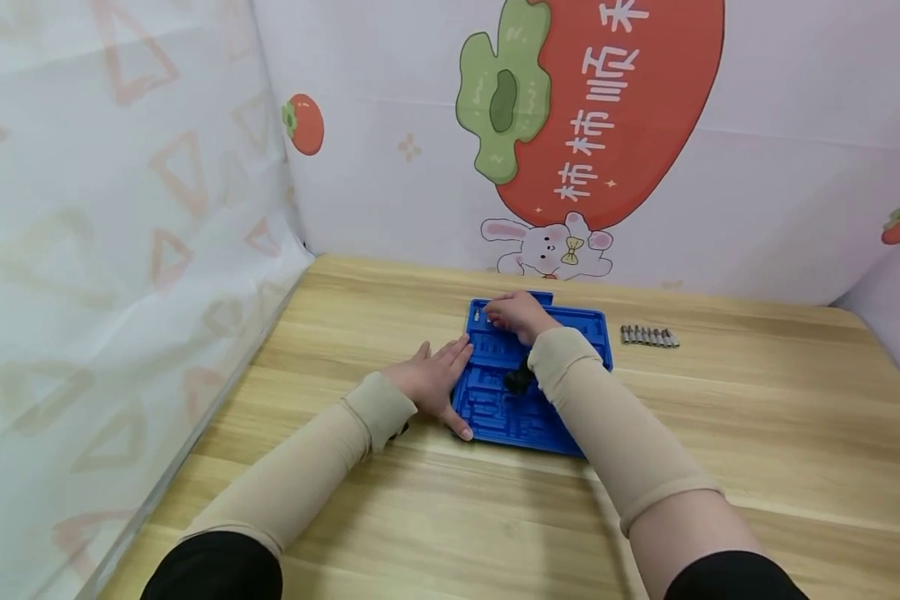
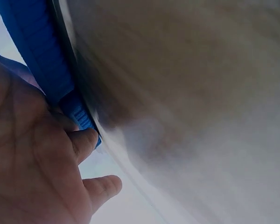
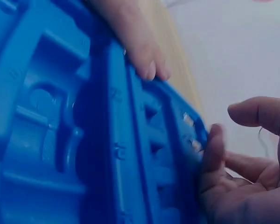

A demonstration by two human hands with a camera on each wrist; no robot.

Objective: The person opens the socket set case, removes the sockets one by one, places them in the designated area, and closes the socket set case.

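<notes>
A blue plastic tool case (image 1: 525,429), full of moulded recesses, lies unfolded on the table. Along its left edge, my left hand (image 1: 437,379) is spread, fingers straight and thumb at the near corner. The left wrist view shows that palm (image 2: 37,154) beside the blue rim (image 2: 44,51). Over the case's far left part, my right hand (image 1: 521,315) reaches down. In the right wrist view, a fingertip (image 3: 216,135) touches the far row of slots next to a small metal piece (image 3: 194,145), while the thumb stands apart. Another small metal piece (image 3: 188,120) sits in the neighbouring slot.
Right of the case, several short metal sockets (image 1: 648,336) lie side by side in a row on the wooden table (image 1: 757,433). Printed white sheets (image 1: 390,200) rise behind the table and along its left side. A black device (image 1: 520,379) hangs under my right wrist.
</notes>
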